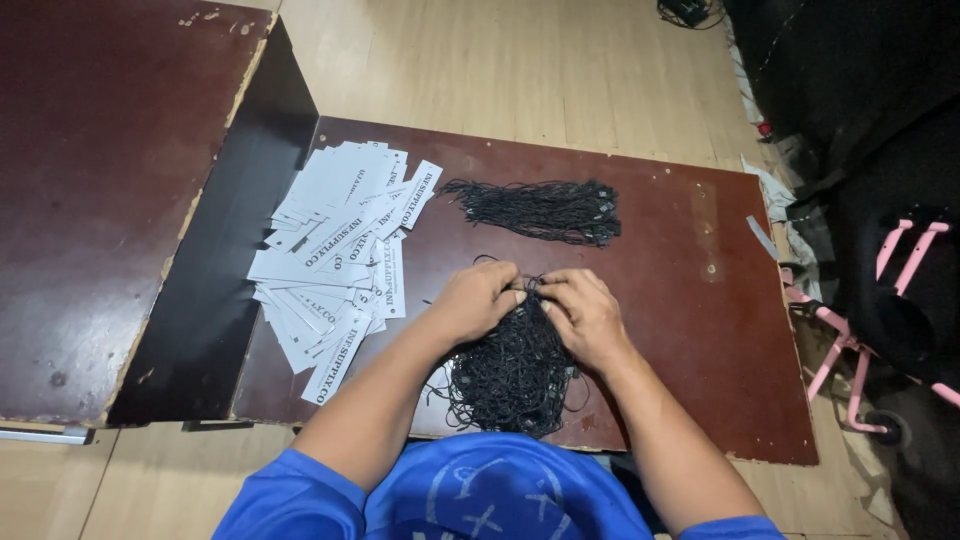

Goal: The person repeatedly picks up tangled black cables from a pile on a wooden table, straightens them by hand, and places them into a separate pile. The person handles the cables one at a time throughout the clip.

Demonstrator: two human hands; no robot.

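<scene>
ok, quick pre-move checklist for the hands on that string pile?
1. Left hand on the tangled string pile: ok.
2. Right hand on the same pile: ok.
3. Single string held apart in either grip: cannot tell, fingers are buried in the strands.
4. Straightened string bundle lies apart from the pile: ok.
5. White tags beside the left hand, in a loose fanned heap: ok.
6. Pile fully on the board: not ok, strands reach the near edge.
</scene>
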